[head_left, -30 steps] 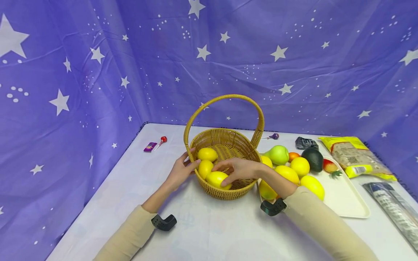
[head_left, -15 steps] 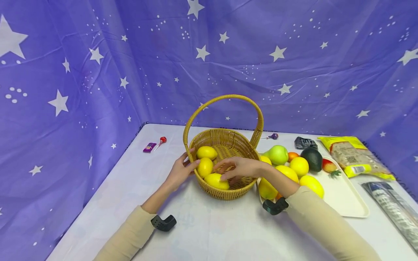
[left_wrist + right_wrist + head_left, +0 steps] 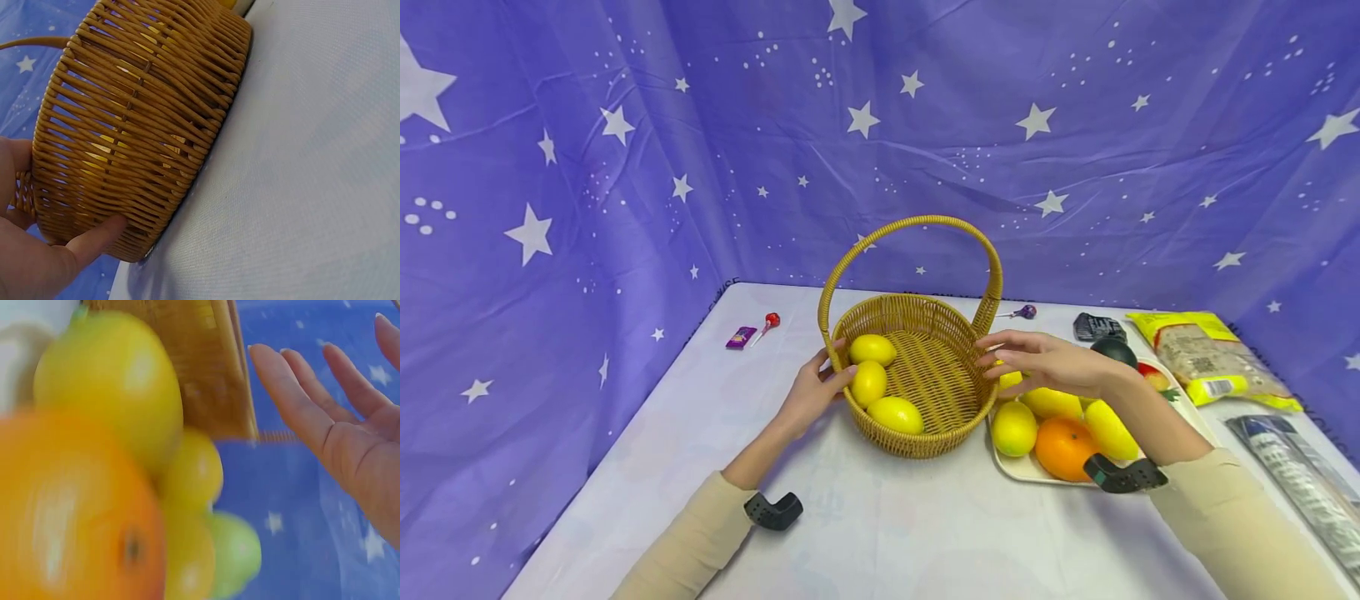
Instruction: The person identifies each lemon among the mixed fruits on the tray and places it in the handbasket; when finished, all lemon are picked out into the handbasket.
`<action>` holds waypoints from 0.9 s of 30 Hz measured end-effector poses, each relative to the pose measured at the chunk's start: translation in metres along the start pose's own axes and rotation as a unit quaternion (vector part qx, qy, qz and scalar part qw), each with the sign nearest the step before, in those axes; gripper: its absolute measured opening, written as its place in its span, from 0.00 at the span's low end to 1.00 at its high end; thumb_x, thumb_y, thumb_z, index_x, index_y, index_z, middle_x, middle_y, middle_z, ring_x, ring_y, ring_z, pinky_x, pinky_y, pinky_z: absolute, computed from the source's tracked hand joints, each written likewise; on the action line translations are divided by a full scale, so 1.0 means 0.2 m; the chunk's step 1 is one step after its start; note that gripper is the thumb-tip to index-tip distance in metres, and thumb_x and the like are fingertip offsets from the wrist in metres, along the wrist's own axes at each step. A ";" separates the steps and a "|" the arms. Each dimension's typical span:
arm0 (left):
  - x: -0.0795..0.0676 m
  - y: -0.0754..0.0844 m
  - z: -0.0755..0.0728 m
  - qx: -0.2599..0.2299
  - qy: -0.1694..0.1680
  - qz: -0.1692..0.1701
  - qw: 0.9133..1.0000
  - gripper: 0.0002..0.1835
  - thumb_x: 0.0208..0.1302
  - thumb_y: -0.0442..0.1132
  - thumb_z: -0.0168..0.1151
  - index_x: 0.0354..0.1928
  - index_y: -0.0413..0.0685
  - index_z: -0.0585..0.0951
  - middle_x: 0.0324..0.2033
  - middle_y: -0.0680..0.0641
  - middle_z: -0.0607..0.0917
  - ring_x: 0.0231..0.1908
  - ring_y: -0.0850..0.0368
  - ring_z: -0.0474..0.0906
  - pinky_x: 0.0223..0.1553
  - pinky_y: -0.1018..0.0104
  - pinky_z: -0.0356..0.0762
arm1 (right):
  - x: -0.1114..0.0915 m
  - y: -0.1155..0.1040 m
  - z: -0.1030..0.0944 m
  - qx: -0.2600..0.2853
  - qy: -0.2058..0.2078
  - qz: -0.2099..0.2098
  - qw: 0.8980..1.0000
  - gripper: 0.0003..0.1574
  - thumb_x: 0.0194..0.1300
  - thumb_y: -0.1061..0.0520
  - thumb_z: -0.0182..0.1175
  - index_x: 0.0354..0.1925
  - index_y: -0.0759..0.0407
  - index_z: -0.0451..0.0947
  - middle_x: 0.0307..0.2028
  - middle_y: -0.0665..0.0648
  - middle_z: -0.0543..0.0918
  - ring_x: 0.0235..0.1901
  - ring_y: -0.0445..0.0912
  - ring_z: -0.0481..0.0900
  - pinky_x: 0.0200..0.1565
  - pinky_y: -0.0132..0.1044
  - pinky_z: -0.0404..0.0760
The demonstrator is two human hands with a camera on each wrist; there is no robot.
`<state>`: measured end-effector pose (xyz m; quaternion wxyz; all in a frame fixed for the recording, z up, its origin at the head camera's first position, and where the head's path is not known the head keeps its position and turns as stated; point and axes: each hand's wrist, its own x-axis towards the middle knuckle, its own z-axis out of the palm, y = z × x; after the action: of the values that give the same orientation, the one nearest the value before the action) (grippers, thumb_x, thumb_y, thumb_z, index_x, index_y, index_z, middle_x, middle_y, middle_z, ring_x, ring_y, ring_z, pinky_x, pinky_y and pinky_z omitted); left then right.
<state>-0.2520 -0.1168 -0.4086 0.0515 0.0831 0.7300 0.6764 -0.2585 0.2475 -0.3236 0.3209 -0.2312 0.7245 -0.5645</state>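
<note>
From where I stand, the right hand (image 3: 1048, 362) hangs in the air at the right side of the wicker basket (image 3: 934, 379), with its fingertips over or just beside the rim; I cannot tell if they touch it. Its grip is spread: the fingers are long, only a little bent, and nothing is between them.

The relation which seems to me most important is this: the hand is placed between the basket and the tray (image 3: 1026, 476), and this hand is clearly the nearer one to the tray. The yellow-green fruit (image 3: 1014, 430) and the orange (image 3: 1066, 449) lie in the tray's near left corner, lower than the palm, so a reach to them would have to go down and back toward the body. Both look almost round, so in my judgement their axis gives little trouble. The elongated yellow fruit (image 3: 1108, 430), just beside the orange and partly hidden, slants from back left to near right.

The left hand (image 3: 808, 393) is well apart from the tray. Its grip pinches the left rim of the basket, which stands upright on the worktop (image 3: 865, 537). Near its thumb, three lemons (image 3: 868, 384) lie inside, all at the left; the front one has its long axis nearly left to right.
</note>
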 end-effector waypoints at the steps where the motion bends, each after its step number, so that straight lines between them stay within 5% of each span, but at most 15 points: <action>1: 0.00 0.00 0.00 0.000 0.000 0.000 1.000 0.33 0.71 0.38 0.58 0.73 0.43 0.58 0.70 0.37 0.60 0.65 0.41 0.65 0.50 0.56 0.80 | -0.04 0.01 -0.03 -0.001 0.002 -0.006 1.000 0.29 0.78 0.54 0.43 0.71 0.64 0.55 0.65 0.73 0.61 0.63 0.62 0.65 0.58 0.61 0.71; 8: 0.01 0.00 0.00 0.004 -0.003 -0.001 1.000 0.33 0.71 0.38 0.57 0.73 0.43 0.58 0.70 0.35 0.60 0.64 0.40 0.65 0.50 0.55 0.80 | -0.34 0.13 -0.24 0.011 0.014 -0.032 0.999 0.24 0.80 0.58 0.34 0.68 0.46 0.62 0.63 0.60 0.68 0.61 0.50 0.72 0.57 0.50 0.77; 15: 0.00 0.01 0.00 0.015 -0.002 -0.001 1.000 0.33 0.71 0.39 0.57 0.74 0.44 0.58 0.69 0.33 0.60 0.64 0.39 0.65 0.50 0.57 0.80 | -0.58 0.29 -0.38 0.031 0.035 -0.014 0.999 0.26 0.80 0.60 0.31 0.69 0.45 0.60 0.61 0.51 0.71 0.59 0.45 0.74 0.54 0.45 0.79; 27: 0.01 0.00 0.00 0.007 -0.002 0.000 1.000 0.32 0.71 0.37 0.56 0.74 0.43 0.57 0.70 0.35 0.60 0.64 0.39 0.65 0.50 0.58 0.81 | -0.70 0.48 -0.41 0.058 0.033 0.031 0.997 0.26 0.80 0.60 0.33 0.71 0.49 0.59 0.59 0.43 0.71 0.57 0.39 0.74 0.55 0.48 0.79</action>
<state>-0.2536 -0.1159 -0.4090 0.0527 0.0846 0.7347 0.6711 -0.2190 0.4236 -0.3747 0.3270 -0.1715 0.7076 -0.6025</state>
